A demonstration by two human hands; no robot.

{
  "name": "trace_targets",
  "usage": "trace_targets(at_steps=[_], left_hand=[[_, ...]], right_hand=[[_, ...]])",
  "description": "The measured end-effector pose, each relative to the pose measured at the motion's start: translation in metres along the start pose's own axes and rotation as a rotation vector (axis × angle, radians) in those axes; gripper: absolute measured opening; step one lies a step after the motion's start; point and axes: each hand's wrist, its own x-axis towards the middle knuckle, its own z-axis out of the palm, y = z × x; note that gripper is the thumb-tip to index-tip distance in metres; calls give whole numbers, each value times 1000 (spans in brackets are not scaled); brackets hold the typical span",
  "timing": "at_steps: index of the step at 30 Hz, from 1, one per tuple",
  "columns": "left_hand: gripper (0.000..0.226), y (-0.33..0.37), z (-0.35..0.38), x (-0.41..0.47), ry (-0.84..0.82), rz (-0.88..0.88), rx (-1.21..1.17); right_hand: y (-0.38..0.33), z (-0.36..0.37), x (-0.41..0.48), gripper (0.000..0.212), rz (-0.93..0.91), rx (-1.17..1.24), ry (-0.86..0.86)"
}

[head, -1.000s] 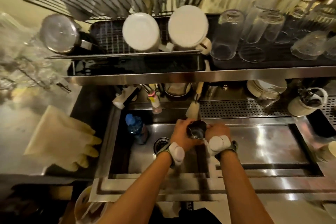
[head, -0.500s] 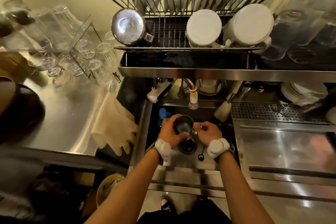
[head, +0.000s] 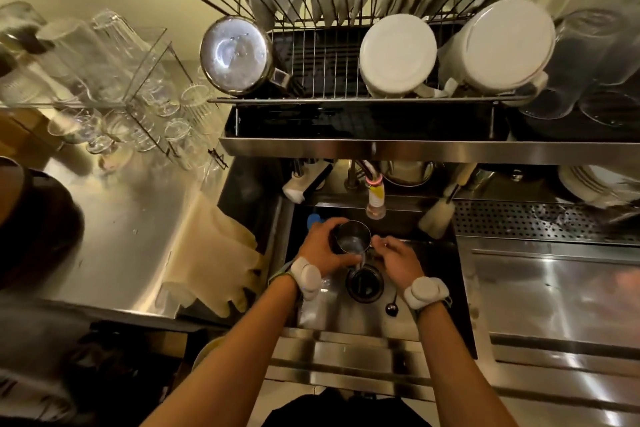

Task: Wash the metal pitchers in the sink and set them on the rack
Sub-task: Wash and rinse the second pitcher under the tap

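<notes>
Emptying the metal pitcher [head: 351, 238] over the drain [head: 364, 284]
The left hand [head: 320, 248] wraps its grip round it, tilted toward 6 o'clock to pour; the right hand [head: 398, 258] sits at 3 o'clock, grip unclear.

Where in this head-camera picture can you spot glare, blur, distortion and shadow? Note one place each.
Head view, glare: white streaks on the steel counter right of the sink. Head view, blur: the glasses at far left look smeared. Head view, distortion: the wide lens splays the rack outward. Head view, shadow: the sink's back is dark behind the pitcher.
</notes>
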Motion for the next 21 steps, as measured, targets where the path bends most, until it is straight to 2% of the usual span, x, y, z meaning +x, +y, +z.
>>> trace_targets(at_steps=[2, 4, 9, 12, 16, 19, 21], left_hand=[[90, 6, -9, 11, -26, -22, 14], [89, 15, -18, 27, 16, -29, -18], [59, 37, -44, 65, 370, -5, -176], [53, 35, -51, 88, 450, -54, -205], [48, 37, -58, 110, 376, -99, -39], [53, 34, -59, 121, 247, -250, 173], [46, 31, -56, 128, 260, -173, 242]], right_hand=[[0, -4, 5, 33, -19, -25, -2], [3, -10, 16, 33, -16, -40, -8], [11, -22, 39, 39, -33, -55, -10], [13, -29, 54, 34, -27, -78, -14], [17, -30, 66, 40, 10, -53, -9], [20, -31, 72, 38, 15, -49, -16], [22, -31, 75, 35, 12, -23, -2]])
